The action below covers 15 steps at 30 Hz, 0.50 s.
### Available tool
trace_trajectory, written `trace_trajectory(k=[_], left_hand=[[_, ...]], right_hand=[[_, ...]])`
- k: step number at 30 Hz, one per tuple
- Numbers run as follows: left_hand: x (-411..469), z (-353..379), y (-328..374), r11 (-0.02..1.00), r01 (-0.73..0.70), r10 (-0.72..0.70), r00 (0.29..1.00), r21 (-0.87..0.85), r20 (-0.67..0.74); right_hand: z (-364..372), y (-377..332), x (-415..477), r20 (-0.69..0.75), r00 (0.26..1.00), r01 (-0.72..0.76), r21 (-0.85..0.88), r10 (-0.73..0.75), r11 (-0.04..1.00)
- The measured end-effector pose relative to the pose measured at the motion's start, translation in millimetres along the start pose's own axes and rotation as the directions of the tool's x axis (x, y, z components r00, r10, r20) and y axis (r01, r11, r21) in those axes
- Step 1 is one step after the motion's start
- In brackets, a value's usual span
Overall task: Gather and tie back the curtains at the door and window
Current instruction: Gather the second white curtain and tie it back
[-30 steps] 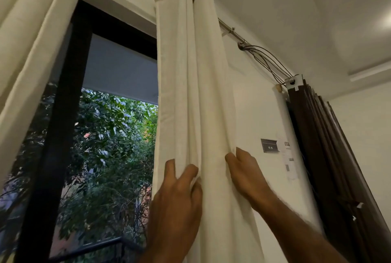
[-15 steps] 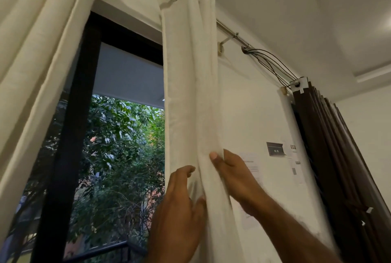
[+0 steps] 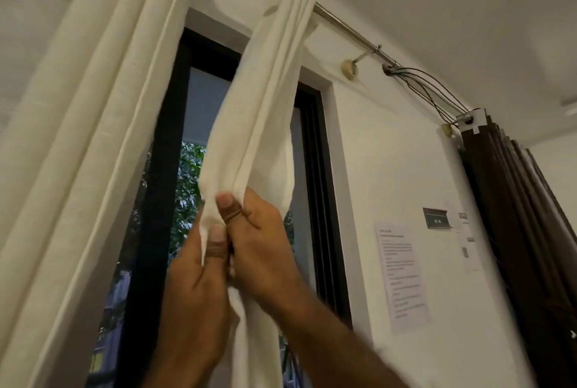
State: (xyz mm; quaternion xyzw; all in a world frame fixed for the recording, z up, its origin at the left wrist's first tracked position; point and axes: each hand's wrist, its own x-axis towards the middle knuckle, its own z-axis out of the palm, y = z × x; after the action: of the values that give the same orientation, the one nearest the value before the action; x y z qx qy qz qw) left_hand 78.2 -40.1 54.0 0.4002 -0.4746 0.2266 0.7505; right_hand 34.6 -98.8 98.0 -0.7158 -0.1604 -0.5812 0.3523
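Cream curtain (image 3: 265, 90) — folds bunched — gripped by left hand (image 3: 193, 287) and right hand (image 3: 265, 250), glass (image 3: 206, 106) bare either side.

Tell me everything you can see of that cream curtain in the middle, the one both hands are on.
The curtain is cream cloth with a linen-like weave. It hangs from the metal rod in front of the dark frame. It is bunched into several narrow lengthwise folds that slant down to the left from the rod. The left hand and right hand grip the bundle side by side, thumbs pressed on its front. Below them it drops out of view. No tie shows on it.
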Motion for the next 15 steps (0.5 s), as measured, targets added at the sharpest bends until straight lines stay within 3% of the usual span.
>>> trace_trajectory(k=[2, 6, 11, 15], left_hand=[[-6.4, 4.4, 0.4, 0.999, 0.036, -0.038, 0.997, 0.028, 0.063], [-23.8, 21.0, -16.2, 0.977, 0.083, -0.129, 0.964, 0.196, 0.235], [-38.8, 48.5, -33.8, 0.96, 0.0, -0.112, 0.916, 0.279, 0.386], [-37.7, 53.8, -39.7, 0.981, 0.062, -0.129, 0.917, 0.184, 0.378]], right_hand=[[-19.9, -1.7, -2.2, 0.003, 0.999, 0.036, -0.129, -0.036, 0.991], [-62.6, 13.1, -16.4, -0.195, 0.981, -0.07, -0.261, 0.018, 0.963], [-88.9, 36.1, -35.1, -0.195, 0.959, -0.252, -0.267, 0.204, 0.93], [-109.4, 41.4, -34.9, -0.291, 0.929, -0.287, -0.17, 0.231, 0.943]])
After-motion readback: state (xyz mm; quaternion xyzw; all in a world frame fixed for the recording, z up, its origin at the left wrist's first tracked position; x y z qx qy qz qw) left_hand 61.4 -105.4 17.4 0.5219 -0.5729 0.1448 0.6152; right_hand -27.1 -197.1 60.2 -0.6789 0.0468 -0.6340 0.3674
